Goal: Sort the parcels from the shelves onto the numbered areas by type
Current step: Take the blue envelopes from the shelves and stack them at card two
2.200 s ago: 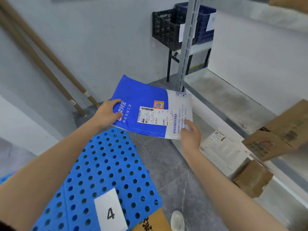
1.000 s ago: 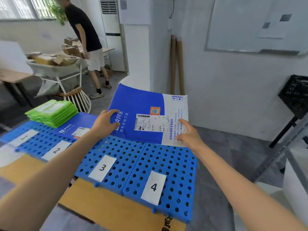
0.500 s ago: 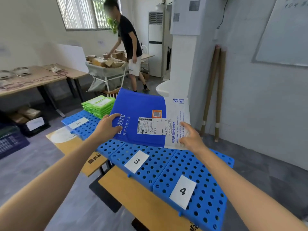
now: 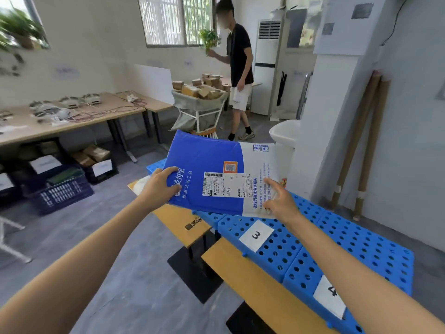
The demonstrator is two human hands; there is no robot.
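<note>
Blue-and-white mailer parcel (image 4: pixel 212 169) blocks the far end of the blue perforated pad row (image 4: pixel 349 239). Only label 3 (image 4: pixel 256 235) reads clean. Label 4 (image 4: pixel 331 296) is part-covered by the right forearm. Waybill print is too small to read. Fingers under the parcel are hidden on both sides.

Left hand (image 4: pixel 157 188): thumb on top of the blue end, grips the near-left corner. Right hand (image 4: pixel 280 201): thumb on the white end, pinches the near-right edge. Both arms are extended.

Parcel is held in the air, tilted toward the camera, over the pads just beyond label 3. Can't tell if the far edge touches anything.
</note>
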